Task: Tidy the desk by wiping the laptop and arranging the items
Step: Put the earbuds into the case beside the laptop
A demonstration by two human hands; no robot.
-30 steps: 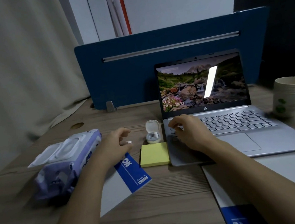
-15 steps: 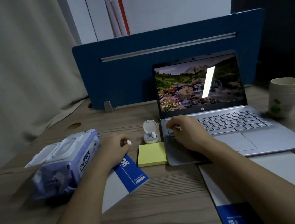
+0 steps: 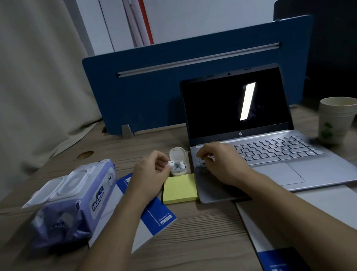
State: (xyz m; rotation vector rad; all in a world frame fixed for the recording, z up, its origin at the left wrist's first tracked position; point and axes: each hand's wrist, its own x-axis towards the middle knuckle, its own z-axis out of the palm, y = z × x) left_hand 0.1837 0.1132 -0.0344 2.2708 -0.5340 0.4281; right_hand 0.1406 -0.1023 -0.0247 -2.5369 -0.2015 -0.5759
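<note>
A silver laptop stands open on the wooden desk, its screen black. My right hand rests with curled fingers on the keyboard's left edge. My left hand pinches a small white earbud right beside the open earbud case, which holds another earbud. A yellow sticky-note pad lies in front of the case. A purple pack of wet wipes with its lid flipped open sits at the left, partly on a blue-and-white booklet.
A stack of paper cups stands right of the laptop. A second blue-and-white booklet lies at the front right. A blue divider panel closes the back of the desk; a curtain hangs at the left.
The laptop screen went from a landscape picture to black. My left hand moved right with the earbud, up to the open case. My right hand stayed on the keyboard's left edge.
</note>
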